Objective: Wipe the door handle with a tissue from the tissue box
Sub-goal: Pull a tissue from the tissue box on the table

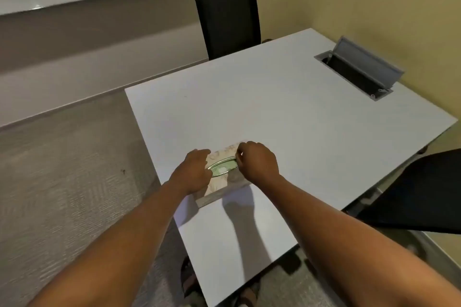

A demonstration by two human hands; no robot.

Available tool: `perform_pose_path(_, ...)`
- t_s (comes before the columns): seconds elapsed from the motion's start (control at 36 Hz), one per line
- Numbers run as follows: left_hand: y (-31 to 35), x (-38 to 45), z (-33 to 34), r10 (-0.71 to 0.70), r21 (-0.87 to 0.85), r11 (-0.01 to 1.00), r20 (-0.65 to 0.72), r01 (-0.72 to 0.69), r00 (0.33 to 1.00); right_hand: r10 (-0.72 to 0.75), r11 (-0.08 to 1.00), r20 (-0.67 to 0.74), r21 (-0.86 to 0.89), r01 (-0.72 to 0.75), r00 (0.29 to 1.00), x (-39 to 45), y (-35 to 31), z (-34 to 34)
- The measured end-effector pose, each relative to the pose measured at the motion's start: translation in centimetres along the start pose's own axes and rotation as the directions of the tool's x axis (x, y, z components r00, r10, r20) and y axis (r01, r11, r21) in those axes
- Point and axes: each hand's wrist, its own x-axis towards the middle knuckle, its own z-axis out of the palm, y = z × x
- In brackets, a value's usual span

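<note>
A flat tissue box (221,182) with a pale leafy pattern and an oval opening lies on the white table (287,112), near its left edge. My left hand (193,173) rests flat on the box's left end and presses on it. My right hand (258,161) hovers over the right end of the oval opening, its fingers curled and pinched together at the slot. Whether a tissue is between the fingers cannot be told. No door handle is in view.
A black chair (228,17) stands at the table's far side, and another black chair (421,197) sits at the right. An open grey cable hatch (361,67) is set in the table's far right. Grey carpet (62,182) lies to the left.
</note>
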Motion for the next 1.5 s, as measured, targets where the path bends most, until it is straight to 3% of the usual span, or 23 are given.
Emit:
perform_pose_path(0.22,-1.7,0.6,0.3,0.073,0.003,0.997,-0.121,-0.073,0.990,0.041,0.999,0.125,-0.011,-0.040,0.991,1.5,-2.0,2.7)
perform_pose_path(0.42,-3.4,1.5,1.4,0.128,0.067,0.991,-0.152,-0.119,0.980,0.059,0.995,0.204,-0.085,-0.043,0.977,2.5,-3.1,4.8)
perform_pose_path(0.58,-4.3,2.0,1.7,0.111,0.030,0.994,-0.166,-0.107,0.980,0.158,0.981,0.255,-0.153,-0.122,0.954,3.1,-3.6,6.0)
perform_pose_path(1.5,-5.4,-0.1,1.4,0.063,-0.017,0.998,-0.110,-0.065,0.992,0.359,0.932,0.260,-0.152,-0.329,0.896,3.6,-6.3,7.6)
